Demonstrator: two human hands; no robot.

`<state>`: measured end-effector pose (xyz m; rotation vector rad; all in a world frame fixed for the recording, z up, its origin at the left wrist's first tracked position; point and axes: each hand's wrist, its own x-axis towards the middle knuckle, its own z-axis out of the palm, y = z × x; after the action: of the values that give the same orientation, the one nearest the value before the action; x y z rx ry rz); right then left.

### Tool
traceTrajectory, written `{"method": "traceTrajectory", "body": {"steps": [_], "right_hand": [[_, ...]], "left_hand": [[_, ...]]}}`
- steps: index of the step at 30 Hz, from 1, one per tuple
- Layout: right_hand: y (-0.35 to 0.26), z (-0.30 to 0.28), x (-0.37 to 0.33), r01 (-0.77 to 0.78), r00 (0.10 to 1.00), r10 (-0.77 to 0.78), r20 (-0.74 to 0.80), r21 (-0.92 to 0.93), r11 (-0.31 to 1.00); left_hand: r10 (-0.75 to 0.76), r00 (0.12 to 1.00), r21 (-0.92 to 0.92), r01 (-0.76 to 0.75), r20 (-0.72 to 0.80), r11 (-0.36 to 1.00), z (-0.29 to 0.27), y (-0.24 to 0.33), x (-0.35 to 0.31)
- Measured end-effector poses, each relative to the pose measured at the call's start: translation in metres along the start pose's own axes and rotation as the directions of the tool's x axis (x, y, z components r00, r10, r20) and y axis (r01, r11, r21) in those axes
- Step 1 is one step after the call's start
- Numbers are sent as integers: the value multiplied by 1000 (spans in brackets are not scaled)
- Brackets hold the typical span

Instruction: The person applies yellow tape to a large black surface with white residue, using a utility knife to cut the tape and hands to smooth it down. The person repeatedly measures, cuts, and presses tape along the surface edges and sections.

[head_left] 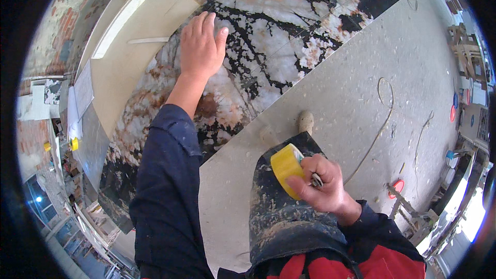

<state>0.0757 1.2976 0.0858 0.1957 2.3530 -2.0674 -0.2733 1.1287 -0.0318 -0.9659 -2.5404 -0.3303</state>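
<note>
A large polished stone slab (279, 44), patterned in white, black and rust brown, stretches diagonally across the upper middle. My left hand (201, 46) lies palm down over its far left part, fingers stretched out and holding nothing. Close to my body, off the slab's near edge, my right hand (325, 186) grips a roll of yellow tape (285, 168). The fingers hook into the roll's core, with the thumb on its near side. A small metal-tipped item (316, 180) also sits in this fist; most of it is hidden, so its kind does not show.
Beyond the slab at left lies a beige board (121, 85) with a white strip (120, 18) and a thin stick (148, 40). Paper sheets (82, 93) and another yellow tape roll (75, 144) are at far left. A cable (380, 129) trails over the dusty floor (341, 103). A red disc (396, 188) lies right.
</note>
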Motion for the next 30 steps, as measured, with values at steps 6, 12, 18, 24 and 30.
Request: {"method": "traceTrajectory", "body": {"steps": [6,12,18,24,30], "right_hand": [[32,0,-11,-134,991,135,-21,32,990],[78,2,-20,-161,986,163,-20,59,985],[103,2,-21,-220,975,223,-19,95,971],[119,7,-19,-283,958,285,-12,96,954],[134,-1,-12,-365,929,367,49,-54,929]], "left_hand": [[46,999,18,-46,16,999,-4,0,0],[128,991,-13,-128,31,992,-16,33,-9],[81,982,-98,-65,171,993,-34,101,-39],[136,935,-149,-91,327,985,-55,169,-76],[-251,953,-266,289,168,920,-91,206,-136]]}}
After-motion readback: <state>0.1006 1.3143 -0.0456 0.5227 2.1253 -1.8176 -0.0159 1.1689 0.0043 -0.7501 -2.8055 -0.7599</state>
